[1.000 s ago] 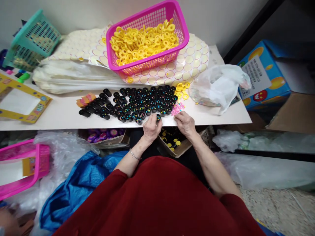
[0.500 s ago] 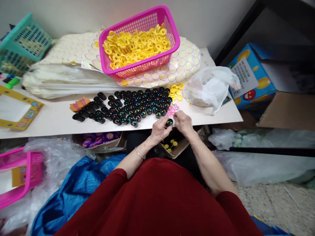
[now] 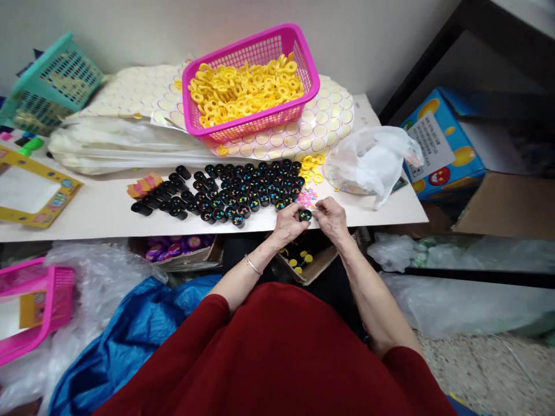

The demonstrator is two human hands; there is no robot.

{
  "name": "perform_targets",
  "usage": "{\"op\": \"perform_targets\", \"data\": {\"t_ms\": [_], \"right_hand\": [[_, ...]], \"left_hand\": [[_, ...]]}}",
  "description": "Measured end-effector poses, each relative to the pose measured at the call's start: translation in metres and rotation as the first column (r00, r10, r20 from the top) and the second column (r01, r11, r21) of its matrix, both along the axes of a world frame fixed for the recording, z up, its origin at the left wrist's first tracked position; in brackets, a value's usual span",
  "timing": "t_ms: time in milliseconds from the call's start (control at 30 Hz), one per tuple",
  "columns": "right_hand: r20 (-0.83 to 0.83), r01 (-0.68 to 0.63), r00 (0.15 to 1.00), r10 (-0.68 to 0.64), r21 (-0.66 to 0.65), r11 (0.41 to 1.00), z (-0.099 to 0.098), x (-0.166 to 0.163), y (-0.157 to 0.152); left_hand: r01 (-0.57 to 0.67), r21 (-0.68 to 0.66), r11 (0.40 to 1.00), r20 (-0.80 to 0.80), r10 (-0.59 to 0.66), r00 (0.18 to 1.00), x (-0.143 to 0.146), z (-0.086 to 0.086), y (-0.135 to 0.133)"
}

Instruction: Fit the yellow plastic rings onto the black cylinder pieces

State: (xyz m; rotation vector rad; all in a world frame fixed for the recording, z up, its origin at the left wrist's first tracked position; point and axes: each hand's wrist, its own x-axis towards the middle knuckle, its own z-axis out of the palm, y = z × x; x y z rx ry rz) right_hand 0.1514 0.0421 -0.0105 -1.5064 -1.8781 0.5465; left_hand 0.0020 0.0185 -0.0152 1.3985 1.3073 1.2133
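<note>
Pinching one black cap [image 3: 305,215] at the front edge of the surface [image 3: 87,214], the left hand [image 3: 289,222] and right hand [image 3: 332,218] grasp it together.

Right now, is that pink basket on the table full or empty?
Nearly full: the pink basket holds a heap of yellow rings reaching almost to its rim.

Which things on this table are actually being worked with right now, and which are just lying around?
In use:
- left hand and right hand, together holding one black cap
- cluster of black caps
- small pink pieces beside it

Lying about:
- pink basket of yellow rings
- teal basket
- white plastic bag
- yellow card frame
</note>
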Motion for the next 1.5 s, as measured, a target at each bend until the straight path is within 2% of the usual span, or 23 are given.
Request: {"op": "perform_targets", "data": {"t_ms": [133,267,367,467,600,733,867,1000,1200,1267,1400,1500], "right_hand": [[0.130,0.018,0.991,-0.017,-0.008,1.000,0.003,-0.004,0.002],[0.356,-0.014,0.934,0.017,-0.012,1.000,0.011,-0.010,-0.002],[0.444,-0.004,0.896,0.021,-0.039,0.999,0.021,-0.008,-0.007],[0.515,0.046,0.856,0.038,-0.149,0.988,0.033,-0.001,-0.008],[0.589,0.108,0.801,0.104,-0.312,0.944,0.046,0.009,-0.004],[0.572,0.190,0.819,0.048,-0.350,0.917,0.051,0.016,0.005],[0.526,0.149,0.847,0.079,-0.376,0.914,0.047,0.023,0.012],[0.509,0.128,0.860,0.050,-0.308,0.943,0.037,0.029,0.015],[0.305,0.115,0.952,-0.032,-0.258,0.959,0.025,0.038,0.014],[0.294,0.092,0.956,-0.022,-0.229,0.969,0.024,0.038,0.011],[0.378,0.111,0.925,-0.039,-0.170,0.979,0.026,0.032,0.000],[0.293,0.061,0.955,-0.033,-0.088,0.994,0.030,0.022,-0.010]], "left_hand": [[0.028,0.033,0.999,0.004,-0.028,1.000,-0.002,0.000,-0.001],[0.018,0.069,0.997,-0.014,-0.017,1.000,-0.002,-0.002,-0.001],[0.017,0.074,0.997,-0.001,-0.017,1.000,-0.002,-0.003,0.000],[0.033,0.071,0.997,-0.016,-0.032,0.999,-0.002,-0.004,0.000],[0.039,0.060,0.997,-0.062,-0.036,0.997,-0.001,-0.003,0.000],[0.046,0.043,0.998,-0.052,-0.044,0.998,-0.001,-0.004,0.000],[0.057,0.077,0.995,-0.033,-0.054,0.998,-0.002,-0.009,0.001],[0.063,0.112,0.992,-0.060,-0.057,0.997,-0.002,-0.013,0.002],[0.061,0.112,0.992,-0.052,-0.055,0.997,-0.001,-0.017,0.002],[0.058,0.104,0.993,-0.047,-0.053,0.997,-0.001,-0.017,0.002],[0.056,0.098,0.994,-0.057,-0.050,0.997,0.001,-0.015,0.003],[0.058,0.105,0.993,-0.089,-0.049,0.995,0.002,-0.014,0.003]]}}
